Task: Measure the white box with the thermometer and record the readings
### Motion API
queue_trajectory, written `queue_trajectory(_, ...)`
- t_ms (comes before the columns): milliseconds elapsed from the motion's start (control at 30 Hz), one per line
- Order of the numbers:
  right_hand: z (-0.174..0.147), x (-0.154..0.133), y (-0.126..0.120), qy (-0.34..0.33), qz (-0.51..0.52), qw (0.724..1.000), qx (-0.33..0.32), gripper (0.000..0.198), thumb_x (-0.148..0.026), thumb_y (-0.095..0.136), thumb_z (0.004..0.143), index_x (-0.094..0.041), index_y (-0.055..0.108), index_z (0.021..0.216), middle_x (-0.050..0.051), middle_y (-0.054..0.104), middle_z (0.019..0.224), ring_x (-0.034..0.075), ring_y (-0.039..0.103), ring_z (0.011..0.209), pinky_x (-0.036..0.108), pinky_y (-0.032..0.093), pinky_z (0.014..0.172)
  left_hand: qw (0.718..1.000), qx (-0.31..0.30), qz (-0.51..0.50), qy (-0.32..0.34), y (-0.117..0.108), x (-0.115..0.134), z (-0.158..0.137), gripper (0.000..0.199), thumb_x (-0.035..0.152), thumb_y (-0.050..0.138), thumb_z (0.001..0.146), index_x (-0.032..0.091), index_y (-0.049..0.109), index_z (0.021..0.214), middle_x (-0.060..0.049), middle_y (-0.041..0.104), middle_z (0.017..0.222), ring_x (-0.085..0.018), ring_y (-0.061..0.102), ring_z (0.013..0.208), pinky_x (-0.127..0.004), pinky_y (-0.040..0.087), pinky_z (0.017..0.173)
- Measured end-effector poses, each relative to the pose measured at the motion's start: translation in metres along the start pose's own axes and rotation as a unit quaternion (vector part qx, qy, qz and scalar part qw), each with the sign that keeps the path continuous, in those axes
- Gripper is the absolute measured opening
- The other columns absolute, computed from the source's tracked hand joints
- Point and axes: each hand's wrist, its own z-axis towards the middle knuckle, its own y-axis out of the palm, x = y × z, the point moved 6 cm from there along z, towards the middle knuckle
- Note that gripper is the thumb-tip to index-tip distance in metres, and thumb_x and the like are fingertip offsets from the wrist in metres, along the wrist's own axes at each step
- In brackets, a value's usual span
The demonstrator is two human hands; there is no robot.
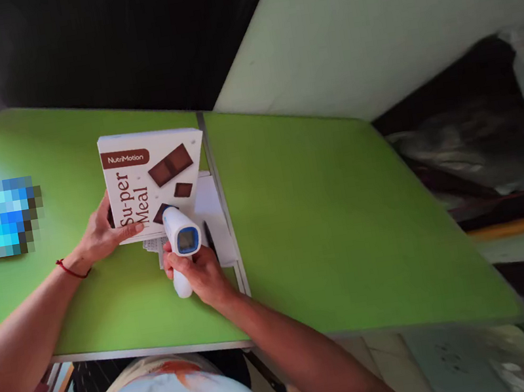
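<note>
A white box [152,177] printed "NutriMotion Su-per Meal" with brown chocolate pieces stands tilted on the green table [324,212]. My left hand [102,234] grips its lower left corner. My right hand [202,273] holds a white and blue handheld thermometer gun [182,238] by its handle, its nose pointing at the box's lower edge and its small screen facing me. White papers [216,220] and a dark pen [209,234] lie under and beside the gun.
A blurred blue object [6,216] lies at the table's left. A metal seam [225,215] splits the two green tabletops. A pale wall [364,27] rises at the back right. Dark clutter and bags [479,122] fill the right side.
</note>
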Motion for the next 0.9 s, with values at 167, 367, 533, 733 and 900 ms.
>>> queue_trajectory(167,0.0003,0.0004,-0.0011,0.01,-0.011,1.0,0.005,0.032,-0.051,0.085,0.074,-0.024,0.068,0.077,-0.001,0.068,0.062,0.017,0.059,0.057,0.033,0.047,0.058,1.0,0.002,-0.001,-0.003,-0.0011,-0.0026,-0.0002,0.073,0.05,0.102,0.074,0.018,0.068,0.131,-0.015,0.084,0.127,-0.034,0.082,0.11,-0.046,0.071,0.092)
queue_trajectory(367,-0.0006,-0.0002,-0.0014,0.016,-0.016,1.0,0.008,0.03,-0.05,0.084,0.073,-0.023,0.069,0.076,-0.001,0.069,0.063,0.016,0.059,0.058,0.033,0.048,0.06,1.0,0.003,-0.007,-0.005,0.0,-0.0005,-0.0002,0.075,0.05,0.102,0.073,0.018,0.067,0.132,-0.015,0.083,0.128,-0.034,0.081,0.111,-0.047,0.071,0.095)
queue_trajectory(533,-0.0003,0.0006,-0.0027,0.016,-0.025,0.999,0.015,0.029,-0.049,0.084,0.072,-0.024,0.07,0.077,-0.001,0.069,0.062,0.017,0.06,0.058,0.033,0.049,0.06,1.0,-0.002,-0.013,-0.005,-0.0002,-0.0018,0.0,0.077,0.049,0.102,0.074,0.017,0.067,0.134,-0.016,0.083,0.129,-0.036,0.081,0.113,-0.048,0.07,0.096)
queue_trajectory(733,-0.0013,0.0012,-0.0035,0.015,-0.031,0.999,0.013,0.029,-0.049,0.085,0.074,-0.024,0.069,0.079,-0.001,0.07,0.063,0.018,0.061,0.059,0.033,0.049,0.06,1.0,-0.005,0.006,0.003,-0.0012,-0.0021,0.0003,0.078,0.05,0.102,0.073,0.018,0.066,0.135,-0.015,0.082,0.131,-0.036,0.08,0.115,-0.047,0.069,0.097)
queue_trajectory(900,-0.0018,0.0021,-0.0035,0.008,-0.026,1.0,0.011,0.03,-0.05,0.084,0.074,-0.025,0.07,0.079,-0.001,0.069,0.063,0.018,0.061,0.059,0.033,0.049,0.059,1.0,0.009,0.021,-0.014,-0.0068,-0.007,-0.0009,0.085,0.052,0.103,0.071,0.02,0.066,0.14,-0.014,0.082,0.129,-0.036,0.08,0.116,-0.05,0.067,0.101)
